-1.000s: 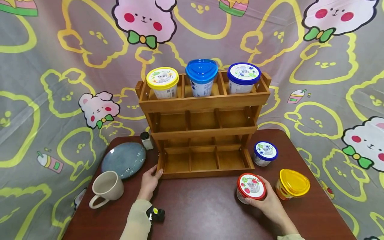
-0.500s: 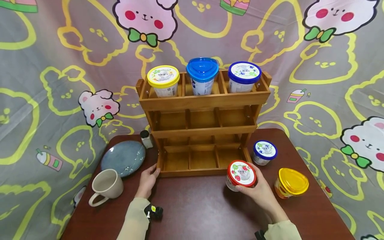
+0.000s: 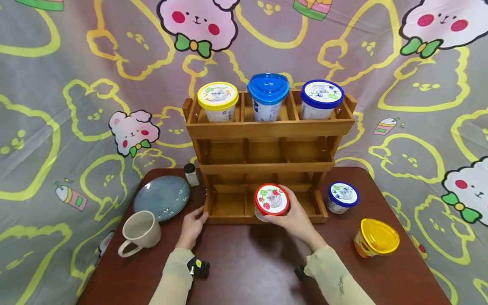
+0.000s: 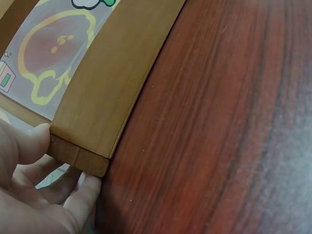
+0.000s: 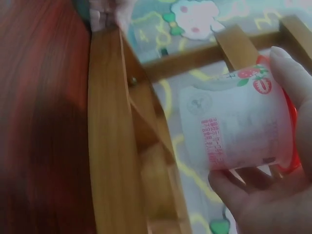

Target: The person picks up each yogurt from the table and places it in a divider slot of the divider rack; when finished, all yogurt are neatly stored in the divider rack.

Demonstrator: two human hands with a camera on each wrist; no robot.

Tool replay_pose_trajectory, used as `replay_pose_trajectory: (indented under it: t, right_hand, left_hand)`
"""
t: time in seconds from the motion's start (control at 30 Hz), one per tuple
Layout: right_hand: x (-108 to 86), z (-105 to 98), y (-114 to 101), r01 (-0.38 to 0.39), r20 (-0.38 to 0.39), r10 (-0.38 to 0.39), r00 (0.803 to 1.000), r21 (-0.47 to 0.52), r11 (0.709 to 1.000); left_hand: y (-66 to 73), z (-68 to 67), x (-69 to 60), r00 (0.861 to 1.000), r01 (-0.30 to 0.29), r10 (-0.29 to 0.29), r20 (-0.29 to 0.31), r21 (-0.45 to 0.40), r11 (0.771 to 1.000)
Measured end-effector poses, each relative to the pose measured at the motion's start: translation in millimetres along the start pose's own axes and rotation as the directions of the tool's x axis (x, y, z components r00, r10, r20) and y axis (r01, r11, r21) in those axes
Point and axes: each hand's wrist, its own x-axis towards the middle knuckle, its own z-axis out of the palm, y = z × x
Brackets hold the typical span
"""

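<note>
Red-lidded cup (image 3: 271, 200) in right hand (image 3: 296, 219)

High head view, facing forward and down; wrist views close up, sharing the wooden rack (image 3: 270, 129)

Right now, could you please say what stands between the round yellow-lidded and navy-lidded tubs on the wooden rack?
In the head view, a white cup with a bright blue triangular lid.
</note>
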Motion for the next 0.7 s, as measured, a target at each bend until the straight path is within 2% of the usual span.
replay_pose_trajectory:
  t: [0.17,0.37,0.57,0.7]
  right_hand:
    - [20.3,24,-4,-0.021,0.024,0.021,0.999,0.03,0.999]
    - [38.3,58,-8,-0.054,-0.01,0.055,0.998,0.07,0.996]
    - [54.9,92,-7,-0.075,0.01,0.075,0.997,0.049,0.996]
    - [63.4,107,-3,-0.048,0.021,0.048,0.999,0.002,0.999]
  left_hand:
    - [-0.5,0.2,0.1,1.0,0.001,-0.001,-0.009,0.012,1.0]
    - [0.0,0.6,-0.2,1.0,-0.007,0.008,-0.02,0.03,1.0]
    - [1.5,1.0,-0.3,1.0,-0.007,0.008,-0.03,0.024,1.0]
    - [-1.7,1.6,0.6,0.999,0.021,-0.02,-0.027,0.015,1.0]
